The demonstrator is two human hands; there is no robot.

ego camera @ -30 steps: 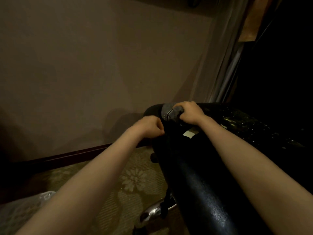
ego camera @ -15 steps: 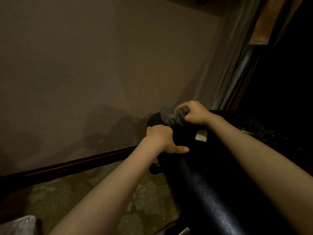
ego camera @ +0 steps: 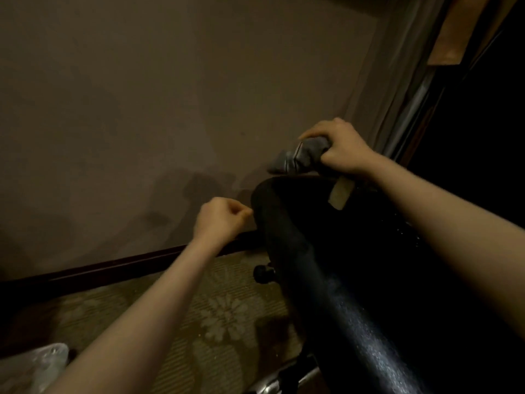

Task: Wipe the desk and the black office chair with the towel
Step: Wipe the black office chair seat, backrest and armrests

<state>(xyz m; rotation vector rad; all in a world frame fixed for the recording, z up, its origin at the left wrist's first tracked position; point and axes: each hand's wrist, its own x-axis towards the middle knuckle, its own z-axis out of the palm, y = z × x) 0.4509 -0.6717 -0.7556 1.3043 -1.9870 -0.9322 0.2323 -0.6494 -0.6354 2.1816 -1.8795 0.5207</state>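
The black office chair (ego camera: 335,280) fills the lower right, its padded edge running from the bottom right up to a rounded top end. My right hand (ego camera: 338,147) grips a bunched grey towel (ego camera: 298,157) just above that top end; a pale label (ego camera: 341,193) hangs below the hand. My left hand (ego camera: 221,220) hovers just left of the chair's edge with its fingers curled and nothing in it. The desk is not in sight.
A plain beige wall (ego camera: 170,95) stands close ahead with a dark skirting board (ego camera: 113,268) at its foot. Patterned carpet (ego camera: 221,317) lies below. A chair castor (ego camera: 262,273) and chrome base (ego camera: 284,382) show under the seat. A clear plastic bag (ego camera: 37,362) lies bottom left. A curtain (ego camera: 397,81) hangs at right.
My right hand has lifted the towel up off the chair's top end. My left hand has let go of the chair and drawn away to the left, fingers curled.
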